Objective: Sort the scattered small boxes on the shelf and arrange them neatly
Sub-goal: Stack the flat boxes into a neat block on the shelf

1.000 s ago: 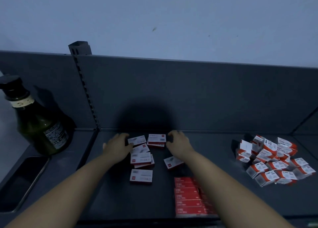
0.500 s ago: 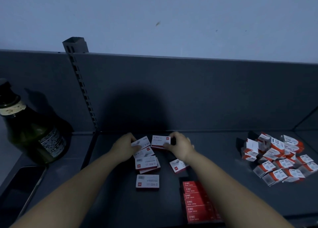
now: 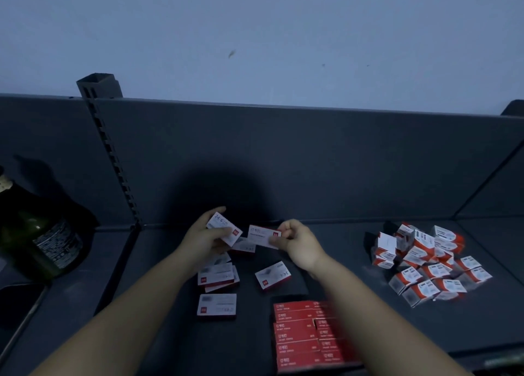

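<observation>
The dark shelf carries everything; a green glass bottle stands far left of the neat red box block, whose lids read 订书钉; a jumbled red-and-white box heap lies right of that block; behind the block, the left hand curls its fingers round a white box marked 24/6; the right hand pinches a second white box.

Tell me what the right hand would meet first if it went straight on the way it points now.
Probably the white box pinched in the left hand: the right hand, itself holding a second box, points up-left at it. Depth is unclear; it might pass behind.
</observation>
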The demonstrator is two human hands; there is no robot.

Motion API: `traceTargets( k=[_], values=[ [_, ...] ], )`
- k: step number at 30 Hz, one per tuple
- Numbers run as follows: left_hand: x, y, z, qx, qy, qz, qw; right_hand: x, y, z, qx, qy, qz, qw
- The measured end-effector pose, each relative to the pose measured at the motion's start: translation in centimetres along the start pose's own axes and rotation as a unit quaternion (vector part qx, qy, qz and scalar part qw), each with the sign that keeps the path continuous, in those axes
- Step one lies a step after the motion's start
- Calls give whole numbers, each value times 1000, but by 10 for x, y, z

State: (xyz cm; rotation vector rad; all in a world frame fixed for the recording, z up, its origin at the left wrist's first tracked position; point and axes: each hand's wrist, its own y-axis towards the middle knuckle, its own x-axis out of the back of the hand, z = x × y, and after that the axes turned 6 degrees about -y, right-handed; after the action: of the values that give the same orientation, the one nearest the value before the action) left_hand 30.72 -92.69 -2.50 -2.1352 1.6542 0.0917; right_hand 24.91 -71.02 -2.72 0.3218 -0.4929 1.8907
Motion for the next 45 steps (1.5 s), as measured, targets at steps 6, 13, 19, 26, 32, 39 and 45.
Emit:
traceTargets(
  k=[6,13,19,26,32,39,45],
  values=[
    [-40,-14,12,-12,-52,-11,998,33,-20,-8,5,166,33,986],
    [-70,-32,29,-62,-52,-18,997,70,-38,-16,18,231,64,971],
    [-92,-40,31,-73,-80,-53,993,88,-46,-20,13,229,93,969],
    [-116,-57,26,-21,-165,27,986,99,-55,-23,17,242,98,965],
    [-122,-60,26,25,-179,28,983,103,-61,-25,9,253,93,963],
    [-115,-60,25,-40,-114,10,993,100,-63,-25,15,244,109,964],
    [-99,-60,29,-89,-36,-16,995,96,-62,-32,14,235,105,966]
  ],
)
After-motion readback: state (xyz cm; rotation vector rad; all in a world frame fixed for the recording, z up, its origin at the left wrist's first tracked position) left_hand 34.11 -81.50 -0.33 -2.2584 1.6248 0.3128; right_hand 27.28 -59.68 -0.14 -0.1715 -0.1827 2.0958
